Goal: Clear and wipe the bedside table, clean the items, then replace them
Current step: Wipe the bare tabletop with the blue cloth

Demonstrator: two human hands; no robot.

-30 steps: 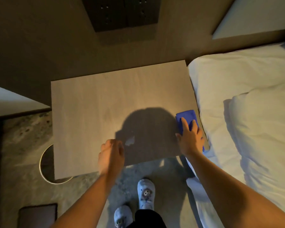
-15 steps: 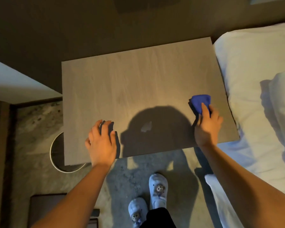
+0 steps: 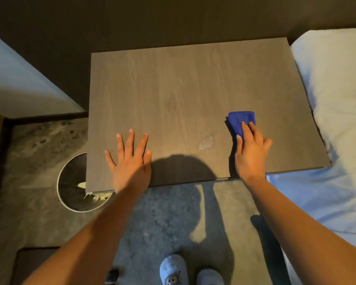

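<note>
One table, one cloth and one puddle on it, one bin beside it, my two slippers.

Blue cloth, grey-brown woodgrain bedside table, white bedding

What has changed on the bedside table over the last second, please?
The left hand has opened from a loose fist and now lies flat, fingers spread, on the bedside table. The right hand has slid the blue cloth away from the bed-side edge toward the wet patch. The cloth is still held, the patch is unwiped, and the tabletop holds no other items.
</note>
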